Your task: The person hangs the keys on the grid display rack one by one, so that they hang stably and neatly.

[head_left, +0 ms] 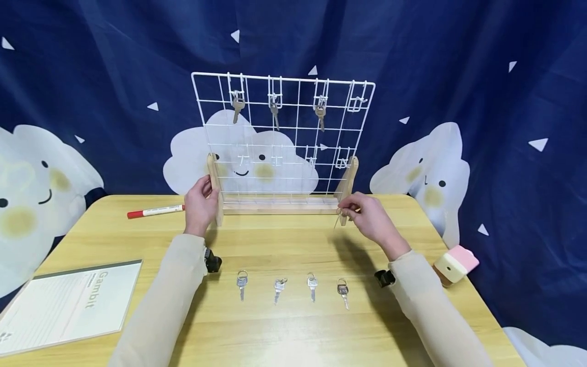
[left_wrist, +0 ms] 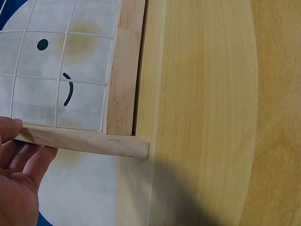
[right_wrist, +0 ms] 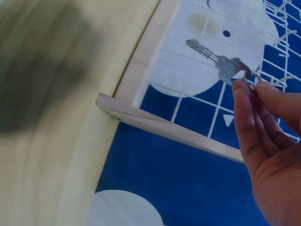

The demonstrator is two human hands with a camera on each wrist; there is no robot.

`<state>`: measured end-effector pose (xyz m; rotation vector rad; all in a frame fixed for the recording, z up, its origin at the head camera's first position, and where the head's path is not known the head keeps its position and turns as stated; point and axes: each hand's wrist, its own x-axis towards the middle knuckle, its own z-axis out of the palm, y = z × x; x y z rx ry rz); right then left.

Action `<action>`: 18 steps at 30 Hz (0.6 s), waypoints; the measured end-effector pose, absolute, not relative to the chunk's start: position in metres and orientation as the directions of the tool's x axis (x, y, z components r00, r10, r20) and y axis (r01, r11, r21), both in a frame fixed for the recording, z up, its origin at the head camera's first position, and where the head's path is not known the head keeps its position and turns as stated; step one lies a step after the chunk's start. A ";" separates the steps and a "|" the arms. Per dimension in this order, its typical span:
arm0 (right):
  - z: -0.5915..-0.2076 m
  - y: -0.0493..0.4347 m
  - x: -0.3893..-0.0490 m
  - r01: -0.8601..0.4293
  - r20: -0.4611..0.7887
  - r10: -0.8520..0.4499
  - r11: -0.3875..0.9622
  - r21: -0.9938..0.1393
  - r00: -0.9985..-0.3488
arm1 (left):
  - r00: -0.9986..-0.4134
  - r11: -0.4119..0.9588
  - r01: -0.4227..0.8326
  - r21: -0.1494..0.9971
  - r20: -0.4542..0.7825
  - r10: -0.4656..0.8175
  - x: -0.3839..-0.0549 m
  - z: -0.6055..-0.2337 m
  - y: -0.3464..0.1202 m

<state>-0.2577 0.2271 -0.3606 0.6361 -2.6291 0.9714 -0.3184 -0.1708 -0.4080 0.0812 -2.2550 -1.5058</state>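
Key (right_wrist: 225,65) by its ring (right_wrist: 258,76) in right hand (right_wrist: 278,155)

keys (head_left: 238,104) block three upper hooks (head_left: 274,95); the rightmost hook (head_left: 359,101) is free.

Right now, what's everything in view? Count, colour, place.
Table: 1, light wood, foreground
Wooden stand: 1, pale, table's far side
Wire grid: 1, white, upright in stand
Hooks: 8, white, two rows on grid
Hung keys: 3, grey, on upper hooks
Loose keys: 4, silver, row on table
Held key: 1, silver, near stand's right upright
Notebook: 1, white, table's left
Marker: 1, white and red, left of stand
Block: 1, pink, cream and brown, table's right edge
Curtain: 1, dark blue with white clouds, behind table
Sleeves: 2, cream, both arms
Wrist devices: 2, black, one per wrist
Left hand: 1, gripping stand's left upright
Right hand: 1, pinching held key's ring
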 end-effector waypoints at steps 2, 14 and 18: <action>-0.356 0.228 -0.258 -0.489 0.399 -0.301 0.678 -0.549 -0.866 | -0.907 0.411 0.186 0.893 0.317 -0.277 -0.319 -0.408 -0.170; -0.329 0.227 -0.260 -0.490 0.439 -0.267 0.681 -0.545 -0.858 | -0.913 0.410 0.167 0.897 0.298 -0.278 -0.318 -0.407 -0.170; -0.319 0.227 -0.260 -0.484 0.455 -0.251 0.704 -0.520 -0.854 | -0.913 0.404 0.167 0.899 0.296 -0.280 -0.318 -0.407 -0.171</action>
